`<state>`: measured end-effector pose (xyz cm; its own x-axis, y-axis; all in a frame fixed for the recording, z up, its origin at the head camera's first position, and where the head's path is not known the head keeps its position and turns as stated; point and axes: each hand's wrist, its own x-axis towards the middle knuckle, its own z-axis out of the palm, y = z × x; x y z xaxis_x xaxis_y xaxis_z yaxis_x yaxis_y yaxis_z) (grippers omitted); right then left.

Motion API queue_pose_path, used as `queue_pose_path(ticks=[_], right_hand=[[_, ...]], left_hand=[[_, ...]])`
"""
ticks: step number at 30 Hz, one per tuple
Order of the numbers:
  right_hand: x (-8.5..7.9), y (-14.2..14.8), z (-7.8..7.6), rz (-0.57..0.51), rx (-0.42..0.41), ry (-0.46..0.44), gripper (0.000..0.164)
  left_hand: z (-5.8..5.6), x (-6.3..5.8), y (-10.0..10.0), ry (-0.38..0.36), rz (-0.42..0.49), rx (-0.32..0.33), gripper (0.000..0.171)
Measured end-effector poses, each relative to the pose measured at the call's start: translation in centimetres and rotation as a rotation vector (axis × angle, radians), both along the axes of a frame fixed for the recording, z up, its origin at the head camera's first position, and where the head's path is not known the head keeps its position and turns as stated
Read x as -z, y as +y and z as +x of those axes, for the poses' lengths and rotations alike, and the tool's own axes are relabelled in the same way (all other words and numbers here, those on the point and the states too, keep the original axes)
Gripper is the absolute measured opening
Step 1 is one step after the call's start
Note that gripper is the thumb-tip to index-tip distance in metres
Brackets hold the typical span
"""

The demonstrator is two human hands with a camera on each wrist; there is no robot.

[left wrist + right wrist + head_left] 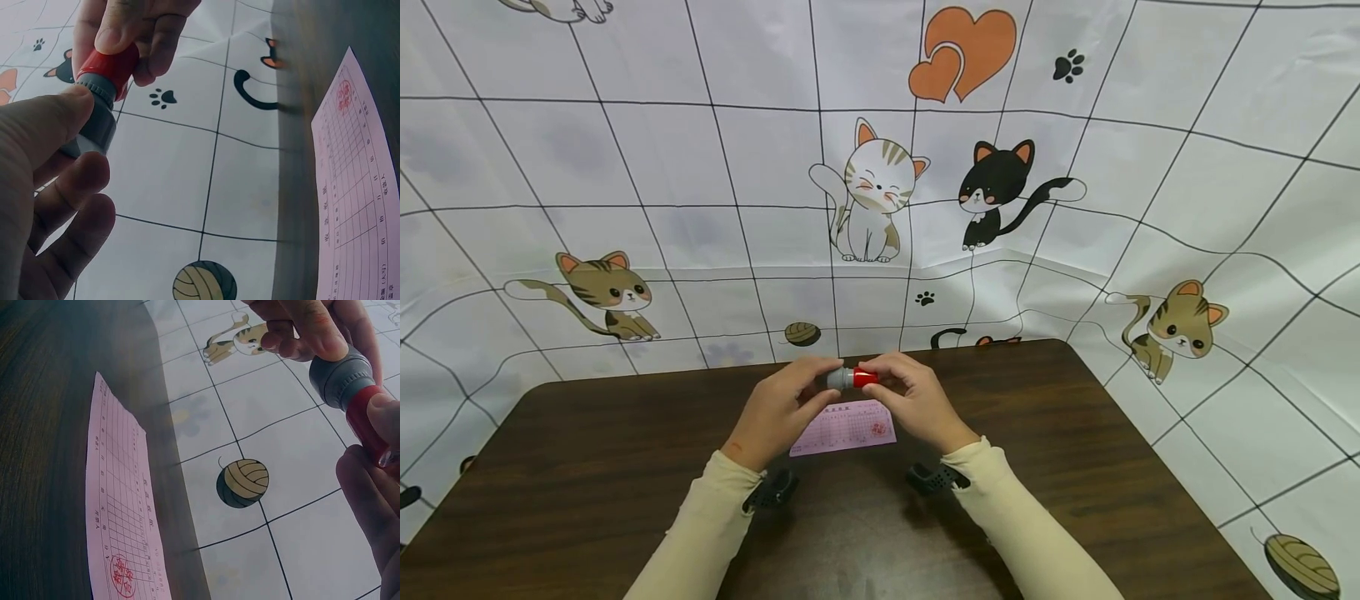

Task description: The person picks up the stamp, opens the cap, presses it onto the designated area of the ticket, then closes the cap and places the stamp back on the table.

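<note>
A small round stamp point(853, 378) with a grey end and a red end is held sideways above the far half of the table. My left hand point(781, 410) pinches its grey part point(99, 122) between thumb and fingers. From the other side, my right hand point(919, 400) grips the red part point(365, 415). The two parts are joined at a ribbed grey collar. Just below the hands lies a pink printed slip point(842, 429) with a grid and a round red seal mark near its right end. My left fingers cover its upper left corner in the head view.
The dark wooden table point(625, 467) carries the slip. Behind and to the right hangs a white sheet point(760, 167) with black grid lines and cartoon cats, close to the table's far edge. Dark bands are on both wrists.
</note>
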<state>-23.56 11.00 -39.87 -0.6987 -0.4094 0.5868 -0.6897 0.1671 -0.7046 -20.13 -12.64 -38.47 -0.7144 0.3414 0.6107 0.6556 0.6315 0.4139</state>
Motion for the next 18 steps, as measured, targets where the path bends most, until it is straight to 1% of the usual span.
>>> queue_pose_path(ticks=[4, 9, 14, 18], right_hand=[[0.04, 0.17, -0.05, 0.006, 0.002, 0.003, 0.028], [-0.11, 0.34, -0.04, 0.013, 0.014, -0.005, 0.029], [-0.35, 0.44, -0.2, 0.016, 0.026, -0.022, 0.028], [-0.41, 0.48, -0.35, 0.02, 0.02, -0.032, 0.028]], left_hand=[[-0.05, 0.16, 0.11, -0.017, -0.009, 0.005, 0.047], [0.01, 0.28, 0.18, -0.012, 0.005, -0.009, 0.045], [-0.06, 0.33, 0.25, -0.009, 0.026, -0.012, 0.047], [-0.14, 0.51, 0.07, -0.026, 0.027, -0.016, 0.049]])
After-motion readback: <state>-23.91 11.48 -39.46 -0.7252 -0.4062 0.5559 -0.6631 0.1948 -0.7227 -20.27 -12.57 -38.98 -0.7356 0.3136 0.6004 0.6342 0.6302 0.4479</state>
